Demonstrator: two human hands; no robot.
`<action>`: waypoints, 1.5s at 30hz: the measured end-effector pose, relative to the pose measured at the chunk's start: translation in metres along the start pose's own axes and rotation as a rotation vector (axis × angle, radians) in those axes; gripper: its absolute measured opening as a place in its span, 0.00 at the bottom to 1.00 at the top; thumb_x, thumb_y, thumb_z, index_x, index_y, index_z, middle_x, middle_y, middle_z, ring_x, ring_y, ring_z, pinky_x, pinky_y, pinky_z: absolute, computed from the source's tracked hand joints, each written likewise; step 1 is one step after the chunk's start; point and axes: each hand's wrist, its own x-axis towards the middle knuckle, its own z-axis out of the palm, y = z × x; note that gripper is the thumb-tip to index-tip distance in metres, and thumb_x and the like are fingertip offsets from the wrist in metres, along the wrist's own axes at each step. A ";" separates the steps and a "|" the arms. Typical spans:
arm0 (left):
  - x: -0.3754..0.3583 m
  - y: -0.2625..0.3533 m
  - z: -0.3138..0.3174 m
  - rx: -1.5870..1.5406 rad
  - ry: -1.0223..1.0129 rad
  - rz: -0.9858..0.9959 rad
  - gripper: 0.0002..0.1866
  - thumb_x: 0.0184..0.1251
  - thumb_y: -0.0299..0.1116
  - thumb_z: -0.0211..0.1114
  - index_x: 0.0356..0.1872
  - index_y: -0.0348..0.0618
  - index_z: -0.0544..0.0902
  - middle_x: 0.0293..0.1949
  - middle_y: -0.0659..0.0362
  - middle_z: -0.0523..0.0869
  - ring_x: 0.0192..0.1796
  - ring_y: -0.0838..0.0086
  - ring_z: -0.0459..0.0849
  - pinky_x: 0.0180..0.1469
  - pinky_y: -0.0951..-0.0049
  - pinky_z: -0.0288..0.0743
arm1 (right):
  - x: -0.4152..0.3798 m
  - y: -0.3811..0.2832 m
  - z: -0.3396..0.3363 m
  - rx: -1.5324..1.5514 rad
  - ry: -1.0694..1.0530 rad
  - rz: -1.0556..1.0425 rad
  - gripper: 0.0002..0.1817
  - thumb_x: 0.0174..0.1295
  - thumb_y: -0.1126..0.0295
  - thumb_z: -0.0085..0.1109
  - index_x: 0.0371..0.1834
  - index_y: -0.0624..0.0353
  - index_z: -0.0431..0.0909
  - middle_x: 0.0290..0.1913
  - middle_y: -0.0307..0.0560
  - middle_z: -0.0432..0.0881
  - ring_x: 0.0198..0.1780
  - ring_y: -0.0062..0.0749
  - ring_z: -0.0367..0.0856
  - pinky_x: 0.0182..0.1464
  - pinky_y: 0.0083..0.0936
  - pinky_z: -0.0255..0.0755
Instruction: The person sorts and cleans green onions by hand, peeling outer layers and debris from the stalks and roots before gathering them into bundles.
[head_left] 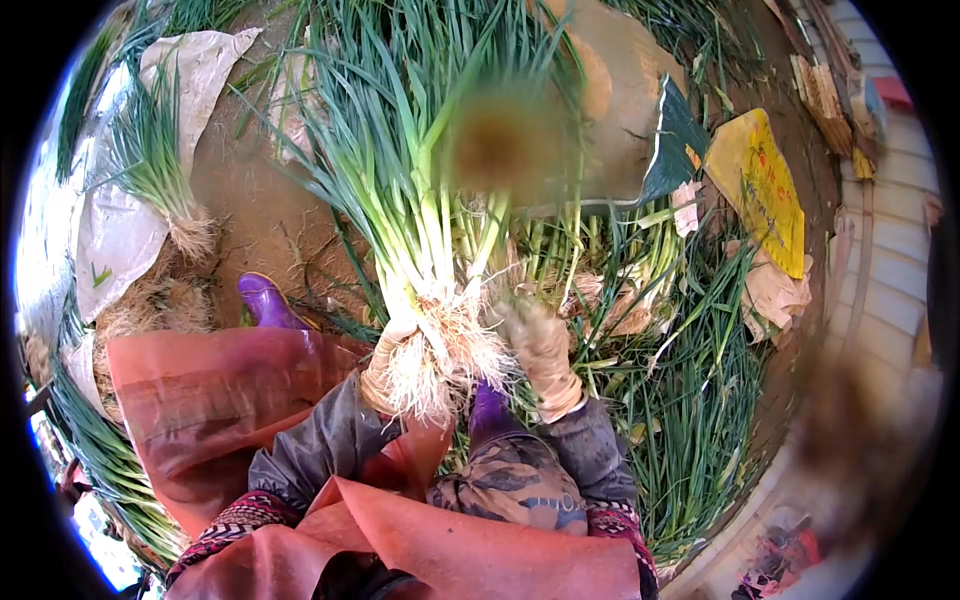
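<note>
A large bunch of green onions (pixel 432 240) stands between my knees, its pale roots (pixel 445 350) toward me and its leaves fanning away. My left hand (pixel 388 360), in a tan glove, is closed around the left side of the bunch near the roots, its fingers partly hidden behind them. At the right side of the roots is my right hand (pixel 537 345), also gloved, its fingers smeared by motion. Just beyond the right hand lie more green onion stalks (pixel 610 255) on the ground.
A smaller green onion bunch (pixel 160 165) rests on a pale plastic sheet (pixel 125 240) at left. Loose green leaves (pixel 690 430) pile up at right, near a yellow sack piece (pixel 765 185). My purple boots (pixel 268 300) and an orange apron (pixel 230 400) frame the work. Dark smudges blur parts of the view.
</note>
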 end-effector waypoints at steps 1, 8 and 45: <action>-0.003 0.004 -0.001 0.001 -0.003 0.002 0.35 0.62 0.32 0.63 0.70 0.37 0.61 0.66 0.44 0.69 0.67 0.55 0.70 0.72 0.51 0.60 | -0.009 0.030 0.005 -0.462 0.116 -0.335 0.12 0.67 0.60 0.59 0.33 0.56 0.82 0.23 0.37 0.79 0.21 0.22 0.74 0.23 0.21 0.69; -0.007 0.003 -0.007 0.146 0.148 -0.121 0.31 0.60 0.31 0.63 0.64 0.31 0.66 0.58 0.44 0.76 0.60 0.56 0.77 0.68 0.54 0.68 | 0.119 -0.031 -0.029 -0.067 0.073 -0.242 0.34 0.67 0.53 0.55 0.71 0.57 0.60 0.46 0.46 0.81 0.45 0.33 0.81 0.47 0.29 0.79; -0.002 0.002 -0.019 0.101 0.073 -0.053 0.35 0.61 0.38 0.66 0.68 0.38 0.63 0.61 0.44 0.74 0.62 0.53 0.75 0.68 0.52 0.68 | -0.096 0.051 -0.013 -0.913 -0.663 -0.064 0.19 0.72 0.51 0.44 0.61 0.39 0.73 0.24 0.33 0.75 0.23 0.17 0.75 0.20 0.17 0.66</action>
